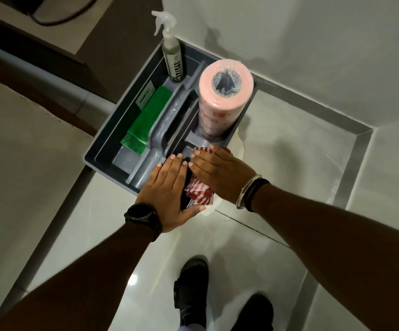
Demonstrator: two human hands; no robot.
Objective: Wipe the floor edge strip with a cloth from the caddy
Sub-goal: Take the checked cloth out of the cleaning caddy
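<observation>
A grey caddy (103, 149) sits on the floor against the wall. In its near right compartment lies a red-and-white striped cloth (197, 191). My right hand (220, 175) lies flat on top of the cloth, fingers spread toward the caddy. My left hand (169, 192) rests flat beside it over the caddy's near edge, thumb touching the cloth's near corner. Neither hand's fingers curl around the cloth. The grey floor edge strip (351, 163) runs along the wall base at the right and turns a corner.
In the caddy stand a spray bottle (173, 60) and a pink wipe roll (220, 101), with a green cloth (146, 123) at left. A dark cabinet (112, 44) stands behind. My two black shoes (191, 290) are on the glossy tiles below.
</observation>
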